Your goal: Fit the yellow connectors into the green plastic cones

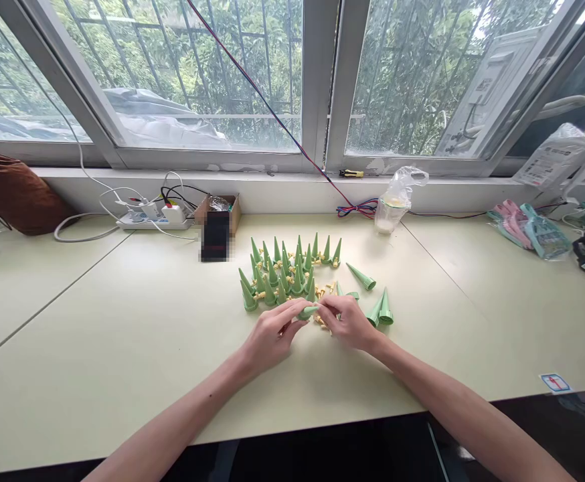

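Note:
Between the fingertips of my left hand [275, 331] is a green plastic cone-shaped spike [308, 312], tilted on its side. My right hand [345, 320] is closed in a pinch at the spike's right end; its fingers hide whatever is in them. Just beyond my hands stand several green spikes [271, 273] in close rows, points up, with small yellow fittings at their bases. Loose yellow fittings [322, 292] lie behind and beneath my right hand. To its right are a lying green spike [361, 276] and two leaning together [385, 309].
A small cardboard box [232, 213] and a power strip [142, 219] with plugs sit at the back left. Near the windowsill stand a bagged cup [391, 207] and coiled wires [357, 208]. Pink and teal packets [536, 229] lie at the far right. The table's front edge runs beneath my forearms.

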`<state>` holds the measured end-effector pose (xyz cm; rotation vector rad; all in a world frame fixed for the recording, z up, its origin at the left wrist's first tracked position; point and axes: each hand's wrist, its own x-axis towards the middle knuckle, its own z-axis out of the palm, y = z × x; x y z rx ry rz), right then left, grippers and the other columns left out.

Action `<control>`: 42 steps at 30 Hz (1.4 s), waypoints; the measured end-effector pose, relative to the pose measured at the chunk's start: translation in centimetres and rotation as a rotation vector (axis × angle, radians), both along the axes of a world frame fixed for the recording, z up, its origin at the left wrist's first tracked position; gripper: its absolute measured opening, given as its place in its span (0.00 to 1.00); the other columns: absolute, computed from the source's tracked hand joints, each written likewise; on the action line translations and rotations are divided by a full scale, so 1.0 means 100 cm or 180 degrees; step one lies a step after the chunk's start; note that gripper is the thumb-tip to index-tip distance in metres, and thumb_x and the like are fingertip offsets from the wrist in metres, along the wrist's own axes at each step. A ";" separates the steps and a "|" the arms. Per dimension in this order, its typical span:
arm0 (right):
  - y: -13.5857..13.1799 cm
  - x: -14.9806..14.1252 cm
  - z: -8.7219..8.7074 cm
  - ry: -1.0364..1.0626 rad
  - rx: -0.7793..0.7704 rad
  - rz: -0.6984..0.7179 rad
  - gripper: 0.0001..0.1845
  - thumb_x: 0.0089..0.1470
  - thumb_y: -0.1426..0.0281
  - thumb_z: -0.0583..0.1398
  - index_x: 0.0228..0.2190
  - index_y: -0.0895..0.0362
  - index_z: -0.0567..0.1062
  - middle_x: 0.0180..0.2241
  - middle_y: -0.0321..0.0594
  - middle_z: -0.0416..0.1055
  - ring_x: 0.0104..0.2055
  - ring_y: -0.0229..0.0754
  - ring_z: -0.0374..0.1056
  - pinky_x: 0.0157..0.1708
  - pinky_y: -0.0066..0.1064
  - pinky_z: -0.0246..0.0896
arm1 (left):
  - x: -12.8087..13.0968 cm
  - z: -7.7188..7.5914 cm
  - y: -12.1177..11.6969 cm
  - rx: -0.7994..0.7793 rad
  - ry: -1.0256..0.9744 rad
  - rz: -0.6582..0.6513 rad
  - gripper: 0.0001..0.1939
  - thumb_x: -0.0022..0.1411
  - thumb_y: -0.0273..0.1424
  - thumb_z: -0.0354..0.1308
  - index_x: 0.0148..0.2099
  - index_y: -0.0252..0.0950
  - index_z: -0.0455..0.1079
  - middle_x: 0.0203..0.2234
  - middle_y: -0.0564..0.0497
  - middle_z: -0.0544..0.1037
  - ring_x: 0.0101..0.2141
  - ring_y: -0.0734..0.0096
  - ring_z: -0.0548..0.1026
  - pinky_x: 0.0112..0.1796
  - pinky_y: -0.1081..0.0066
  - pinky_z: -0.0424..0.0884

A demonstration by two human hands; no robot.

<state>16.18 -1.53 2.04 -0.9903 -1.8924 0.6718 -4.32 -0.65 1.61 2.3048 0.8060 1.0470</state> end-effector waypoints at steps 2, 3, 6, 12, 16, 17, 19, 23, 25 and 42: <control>0.001 -0.001 -0.002 -0.0077 0.0169 -0.0131 0.24 0.68 0.58 0.50 0.22 0.56 0.64 0.18 0.32 0.60 0.20 0.33 0.53 0.21 0.26 0.53 | 0.001 0.000 0.000 -0.0156 0.0014 0.0215 0.15 0.67 0.31 0.56 0.55 0.36 0.73 0.33 0.47 0.79 0.23 0.74 0.69 0.27 0.73 0.69; 0.001 -0.001 -0.004 -0.0092 0.0200 -0.0171 0.23 0.68 0.58 0.50 0.23 0.56 0.66 0.19 0.33 0.62 0.20 0.33 0.55 0.22 0.26 0.54 | 0.001 0.001 0.000 -0.0234 -0.0007 0.0305 0.15 0.66 0.32 0.57 0.53 0.35 0.73 0.27 0.50 0.76 0.21 0.75 0.65 0.25 0.73 0.67; 0.000 0.000 -0.007 -0.0091 0.0231 -0.0203 0.16 0.67 0.59 0.54 0.32 0.56 0.71 0.25 0.35 0.68 0.22 0.35 0.61 0.24 0.27 0.59 | 0.001 0.004 0.001 -0.0598 -0.0104 0.0498 0.16 0.64 0.36 0.60 0.50 0.32 0.75 0.18 0.57 0.65 0.20 0.76 0.61 0.23 0.74 0.62; 0.000 0.002 -0.008 -0.0420 0.0444 -0.0092 0.10 0.67 0.63 0.55 0.42 0.56 0.71 0.36 0.42 0.72 0.28 0.37 0.67 0.28 0.28 0.64 | -0.002 0.012 0.003 -0.1408 -0.0337 0.0272 0.18 0.63 0.40 0.61 0.49 0.33 0.75 0.25 0.51 0.75 0.24 0.72 0.70 0.27 0.73 0.68; 0.001 0.001 -0.010 -0.0592 0.0697 -0.0099 0.11 0.68 0.65 0.52 0.40 0.57 0.72 0.33 0.42 0.72 0.28 0.38 0.67 0.28 0.28 0.62 | -0.001 0.015 0.003 -0.1779 -0.0549 0.0016 0.16 0.64 0.39 0.60 0.49 0.33 0.75 0.37 0.46 0.80 0.35 0.65 0.77 0.34 0.71 0.73; 0.001 0.001 -0.011 -0.0609 0.0754 -0.0102 0.11 0.69 0.65 0.52 0.39 0.57 0.72 0.32 0.42 0.72 0.28 0.38 0.67 0.28 0.28 0.61 | -0.001 0.016 0.002 -0.1819 -0.0566 -0.0021 0.16 0.64 0.39 0.60 0.48 0.33 0.75 0.37 0.46 0.80 0.36 0.65 0.77 0.35 0.71 0.73; 0.001 0.000 -0.013 -0.0641 0.0839 -0.0102 0.13 0.69 0.65 0.50 0.38 0.57 0.71 0.30 0.41 0.71 0.28 0.38 0.66 0.27 0.28 0.59 | 0.000 0.016 0.002 -0.1804 -0.0532 -0.0033 0.14 0.64 0.38 0.60 0.45 0.33 0.75 0.33 0.48 0.78 0.33 0.67 0.75 0.34 0.72 0.72; 0.003 0.001 -0.015 -0.0704 0.0886 -0.0117 0.15 0.70 0.65 0.49 0.36 0.58 0.70 0.28 0.40 0.70 0.27 0.38 0.64 0.27 0.27 0.57 | 0.001 0.015 0.001 -0.1550 -0.0351 0.0097 0.14 0.64 0.39 0.59 0.37 0.32 0.72 0.21 0.56 0.65 0.23 0.76 0.63 0.25 0.75 0.63; 0.003 0.002 -0.015 -0.0710 0.0798 -0.0112 0.15 0.70 0.66 0.49 0.35 0.58 0.70 0.27 0.40 0.69 0.26 0.37 0.63 0.27 0.27 0.57 | 0.001 0.014 0.002 -0.1432 -0.0243 0.0121 0.14 0.65 0.39 0.59 0.36 0.32 0.72 0.19 0.58 0.59 0.22 0.77 0.57 0.23 0.76 0.58; -0.001 -0.001 -0.001 -0.0109 -0.0559 0.0185 0.20 0.67 0.61 0.51 0.24 0.56 0.65 0.19 0.32 0.62 0.21 0.34 0.56 0.24 0.26 0.50 | 0.003 -0.005 0.006 0.0132 -0.0368 -0.0056 0.13 0.68 0.27 0.56 0.53 0.34 0.73 0.46 0.41 0.79 0.24 0.78 0.69 0.23 0.77 0.67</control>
